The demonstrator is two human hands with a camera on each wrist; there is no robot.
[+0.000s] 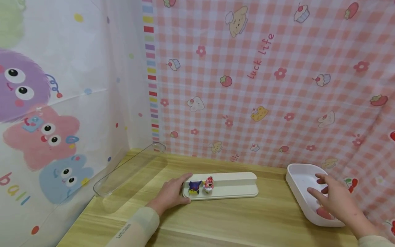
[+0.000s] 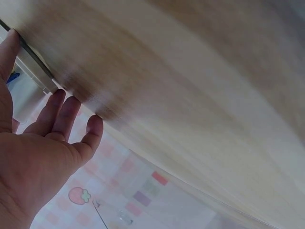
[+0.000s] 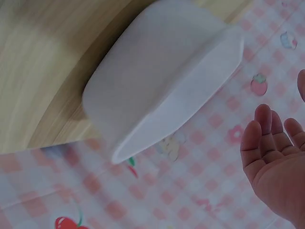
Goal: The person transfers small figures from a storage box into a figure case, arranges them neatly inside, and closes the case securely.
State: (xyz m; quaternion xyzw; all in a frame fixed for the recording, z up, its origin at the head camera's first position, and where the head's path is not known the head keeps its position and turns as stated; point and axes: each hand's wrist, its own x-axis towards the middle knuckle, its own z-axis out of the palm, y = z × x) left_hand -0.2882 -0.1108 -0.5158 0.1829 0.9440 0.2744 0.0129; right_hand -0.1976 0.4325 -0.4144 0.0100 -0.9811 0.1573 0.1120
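Note:
My left hand (image 1: 170,192) holds the left end of a long cream stepped display base (image 1: 236,191), thumb at the front edge and fingers at the back. In the left wrist view, fingertips of that hand (image 2: 45,164) meet the base's edge. On the base's left part stand two small figurines: a purple-blue one with yellow (image 1: 194,187), and a pink-and-red one (image 1: 208,185) beside it. Over a white plastic bin (image 1: 297,197) at the right hovers my right hand (image 1: 339,199), fingers spread and slightly bent, holding nothing visible. A reddish-pink item (image 1: 324,213) in the bin is partly hidden beneath it.
A clear transparent cover (image 1: 131,176) lies on the wooden table (image 1: 216,223) at the left. Behind the table hangs a pink checked cloth (image 1: 268,96); at the left is a white cloth (image 1: 102,68) with cartoon prints.

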